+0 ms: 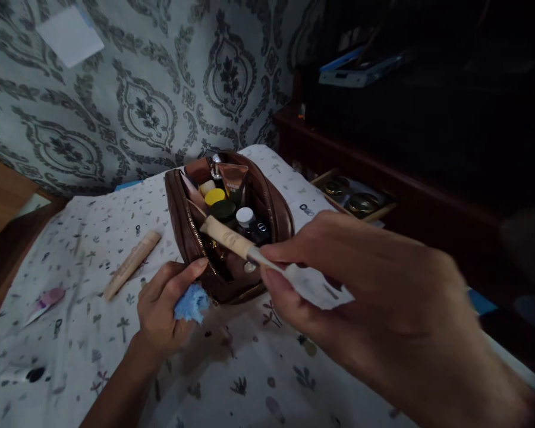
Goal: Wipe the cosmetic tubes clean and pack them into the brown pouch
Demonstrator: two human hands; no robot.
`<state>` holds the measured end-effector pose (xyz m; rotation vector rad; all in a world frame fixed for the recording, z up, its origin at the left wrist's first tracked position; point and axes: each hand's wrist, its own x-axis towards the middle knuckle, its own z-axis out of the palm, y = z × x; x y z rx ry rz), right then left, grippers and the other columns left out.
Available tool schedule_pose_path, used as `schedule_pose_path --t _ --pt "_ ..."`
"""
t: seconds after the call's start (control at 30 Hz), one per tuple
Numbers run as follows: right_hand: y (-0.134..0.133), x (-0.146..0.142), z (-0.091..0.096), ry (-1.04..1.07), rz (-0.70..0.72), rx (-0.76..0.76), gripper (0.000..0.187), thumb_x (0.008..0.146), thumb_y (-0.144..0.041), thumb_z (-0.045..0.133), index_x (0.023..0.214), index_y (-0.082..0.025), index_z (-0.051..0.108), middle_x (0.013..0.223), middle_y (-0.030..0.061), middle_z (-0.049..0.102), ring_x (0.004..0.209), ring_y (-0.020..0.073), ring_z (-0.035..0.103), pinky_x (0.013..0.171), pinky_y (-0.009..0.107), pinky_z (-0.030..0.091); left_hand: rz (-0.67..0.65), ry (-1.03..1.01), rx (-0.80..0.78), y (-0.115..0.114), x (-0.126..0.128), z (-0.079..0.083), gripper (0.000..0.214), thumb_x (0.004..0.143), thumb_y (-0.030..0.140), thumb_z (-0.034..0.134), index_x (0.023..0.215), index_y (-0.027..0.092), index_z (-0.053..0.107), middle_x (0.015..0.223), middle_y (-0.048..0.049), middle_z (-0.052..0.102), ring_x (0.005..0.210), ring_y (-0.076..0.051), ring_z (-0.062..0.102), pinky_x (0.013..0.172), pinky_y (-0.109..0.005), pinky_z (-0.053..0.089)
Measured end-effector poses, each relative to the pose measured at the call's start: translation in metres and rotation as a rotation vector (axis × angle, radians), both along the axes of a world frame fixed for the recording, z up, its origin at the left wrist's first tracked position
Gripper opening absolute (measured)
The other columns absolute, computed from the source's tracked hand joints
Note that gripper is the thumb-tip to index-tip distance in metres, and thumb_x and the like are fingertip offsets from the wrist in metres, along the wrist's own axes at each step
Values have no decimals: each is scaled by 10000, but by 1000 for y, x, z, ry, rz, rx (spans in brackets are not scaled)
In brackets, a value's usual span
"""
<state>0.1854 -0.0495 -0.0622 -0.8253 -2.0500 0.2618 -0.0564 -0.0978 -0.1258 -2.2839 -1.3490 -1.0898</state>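
Observation:
An open brown cosmetics bag (279, 208) stands on the patterned cloth (80, 249), packed with several small jars, tubes and bottles. My right hand (374, 303) pinches a beige tube with a white end (232, 239) and holds it over the bag's open top. Resting on the cloth just left of the bag, my left hand (163, 309) is closed round a small blue sponge-like piece (191, 303). A second beige tube (131, 264) lies on the cloth to the left.
A small pink-tipped item (47, 300) lies at the cloth's left edge. A dark wooden shelf unit (383, 172) stands to the right with a tray of round gold-rimmed tins (361, 204). Patterned wallpaper (160, 89) rises behind.

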Motion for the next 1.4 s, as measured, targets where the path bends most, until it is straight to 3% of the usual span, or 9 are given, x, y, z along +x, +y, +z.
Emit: schedule_pose_path --t 0.2,0.43,0.67,0.9,1.07,1.23,1.4 --pt "14 -27 -18 -159 57 54 178 950 -182 537 819 -178 658 773 43 663 765 181 572 632 290 418 -30 3 3 0 -2 0 392 953 195 474 1333 186 567 888 -40 609 743 -146 618 651 -238 483" --pt "21 -52 -30 -320 56 130 58 868 -103 608 846 -155 620 774 53 647 780 207 521 705 334 337 -21 17 22 1 0 2 346 978 243 457 1292 181 585 842 -38 621 709 -150 612 630 -247 483" --pt "23 -48 -28 -374 137 -33 108 820 -66 627 850 -166 602 757 20 653 749 184 514 746 325 311 -27 -10 -16 0 -3 -1 365 973 226 470 1324 202 566 871 -37 606 728 -140 604 636 -236 484" --pt "19 -50 -34 -275 38 80 97 865 -109 536 837 -168 608 704 34 603 724 201 479 715 332 319 -13 -10 -22 -1 -4 -4 364 966 233 477 1315 202 573 867 -48 616 736 -151 619 628 -243 497" --pt "16 -46 -35 -209 60 105 136 884 -123 497 806 -180 591 686 28 576 710 190 468 689 319 340 -20 10 1 0 -2 -1 368 964 208 468 1321 204 555 828 -38 599 710 -146 615 608 -234 486" --pt "7 -30 -30 -97 79 161 147 856 -84 546 748 -176 586 689 27 585 743 188 507 713 334 399 -31 12 1 3 0 2 373 965 195 458 1326 207 554 814 -27 587 691 -139 603 598 -230 463" --pt "2 -19 -26 -88 -6 148 176 855 -112 563 713 -215 581 649 12 581 701 188 517 707 350 419 -26 10 4 0 2 1 359 965 206 443 1299 200 575 806 -30 608 664 -143 597 572 -238 453"
